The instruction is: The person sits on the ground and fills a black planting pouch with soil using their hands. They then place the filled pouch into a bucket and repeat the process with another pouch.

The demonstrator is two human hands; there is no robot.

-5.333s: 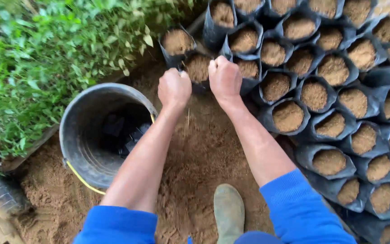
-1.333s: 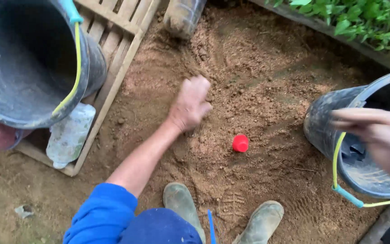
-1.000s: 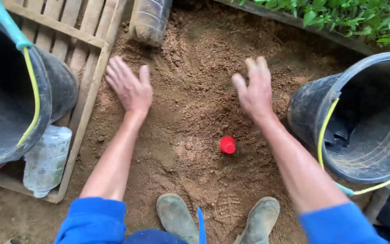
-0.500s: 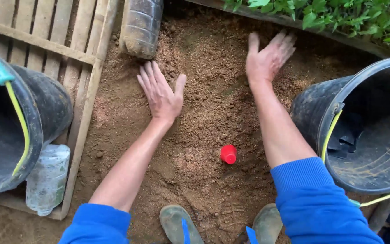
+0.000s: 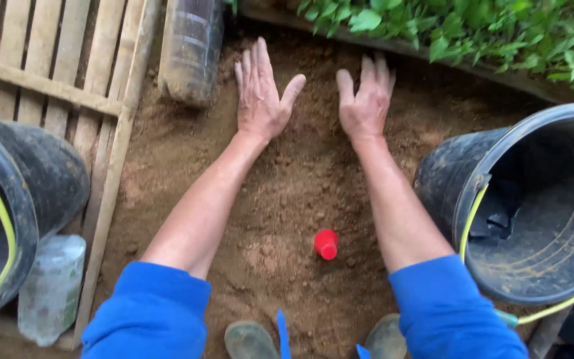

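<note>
**Both palms flat on the soil**

A bucket (image 5: 8, 219) stands on the pallet (image 5: 48, 86) at left. Your left hand (image 5: 260, 96) and right hand (image 5: 365, 100) press spread, empty, on the soil (image 5: 287, 193) beside a bottle (image 5: 191, 50). A red cap (image 5: 326, 243) lies between your forearms; another bucket (image 5: 533, 206) stands right.

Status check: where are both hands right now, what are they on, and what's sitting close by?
Left hand and right hand open, palms flat on the loose soil. Red cap lies between the forearms. Black bucket at right, plastic bottle beside left hand.

Both hands flat on loose soil (image 5: 300, 193) — left hand (image 5: 260, 93), right hand (image 5: 365, 103).
</note>
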